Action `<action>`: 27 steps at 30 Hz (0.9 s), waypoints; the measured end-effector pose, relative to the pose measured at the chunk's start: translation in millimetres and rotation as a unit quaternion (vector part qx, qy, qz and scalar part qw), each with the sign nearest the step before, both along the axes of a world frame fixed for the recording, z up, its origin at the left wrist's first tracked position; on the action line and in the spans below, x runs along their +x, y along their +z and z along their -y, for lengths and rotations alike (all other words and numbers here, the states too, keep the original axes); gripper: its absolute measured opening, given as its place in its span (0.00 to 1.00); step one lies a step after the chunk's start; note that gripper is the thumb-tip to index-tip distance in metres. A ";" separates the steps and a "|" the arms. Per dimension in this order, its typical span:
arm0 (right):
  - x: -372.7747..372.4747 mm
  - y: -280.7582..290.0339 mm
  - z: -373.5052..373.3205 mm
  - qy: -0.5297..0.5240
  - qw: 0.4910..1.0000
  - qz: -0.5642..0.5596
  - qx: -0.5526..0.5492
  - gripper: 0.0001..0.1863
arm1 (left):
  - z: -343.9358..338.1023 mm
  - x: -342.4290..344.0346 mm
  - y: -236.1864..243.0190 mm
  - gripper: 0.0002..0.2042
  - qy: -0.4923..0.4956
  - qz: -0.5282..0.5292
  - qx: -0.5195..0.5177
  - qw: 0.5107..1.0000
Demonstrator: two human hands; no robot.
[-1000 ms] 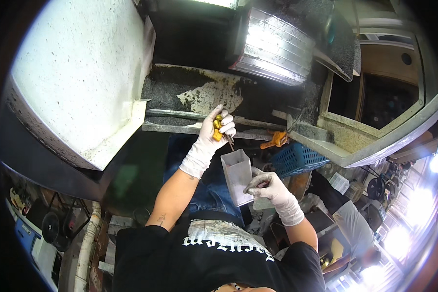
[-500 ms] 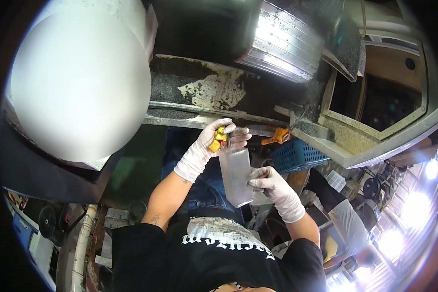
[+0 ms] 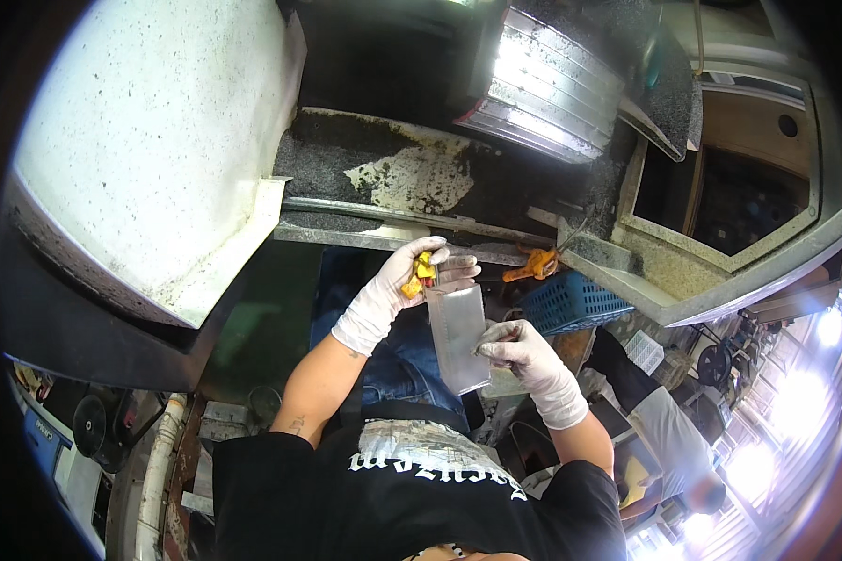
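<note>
White gloves, smudged dark at the fingers, cover both my hands. My left hand (image 3: 398,280) is closed around a small yellow piece with a bit of red (image 3: 419,274), whose kind I cannot make out; its other fingers extend behind the upper end of a grey rectangular plate (image 3: 458,341). The plate hangs slanted in front of my body, its surface smooth and slightly shiny. My right hand (image 3: 524,360) pinches near the plate's lower right edge between thumb and fingers.
Ahead lies a machine bed (image 3: 384,154) coated in dark grit, with a ribbed metal cover (image 3: 547,89) above it. A speckled white panel (image 3: 168,140) stands left. An orange tool (image 3: 533,265) hangs near a blue basket (image 3: 575,301). Another person (image 3: 669,435) is at right.
The plate and my left hand have shifted very slightly, with both hands keeping their hold. A blurred white round patch over the left panel has disappeared.
</note>
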State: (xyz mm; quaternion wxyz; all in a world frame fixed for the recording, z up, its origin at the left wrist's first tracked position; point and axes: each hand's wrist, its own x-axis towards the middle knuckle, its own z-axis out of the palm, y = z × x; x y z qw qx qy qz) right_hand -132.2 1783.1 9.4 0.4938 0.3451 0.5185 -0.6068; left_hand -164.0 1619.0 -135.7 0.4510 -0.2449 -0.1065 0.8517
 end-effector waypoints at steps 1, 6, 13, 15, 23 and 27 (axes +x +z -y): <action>0.3 1.3 0.0 0.011 1.000 -0.004 0.003 0.11 | 0.1 0.1 -0.6 0.16 0.000 0.000 0.014 1.000; 3.4 0.5 2.0 0.022 0.999 -0.022 0.032 0.11 | 1.0 0.7 0.3 0.16 -0.017 -0.032 -0.016 0.999; 10.1 -4.0 -4.1 0.087 0.990 -0.111 0.004 0.11 | 6.0 0.8 17.7 0.16 -0.018 -0.049 -0.028 0.998; 11.1 -3.4 -3.6 0.114 0.980 -0.159 -0.020 0.11 | 7.1 -0.3 20.9 0.17 -0.013 -0.064 -0.035 0.997; 6.6 0.7 -5.5 0.107 0.992 -0.072 -0.002 0.11 | 11.6 -0.5 22.7 0.17 -0.052 -0.062 -0.065 0.995; 8.2 -4.7 -7.7 0.105 0.988 -0.110 -0.015 0.10 | 12.5 1.5 24.3 0.16 -0.045 -0.065 -0.097 0.992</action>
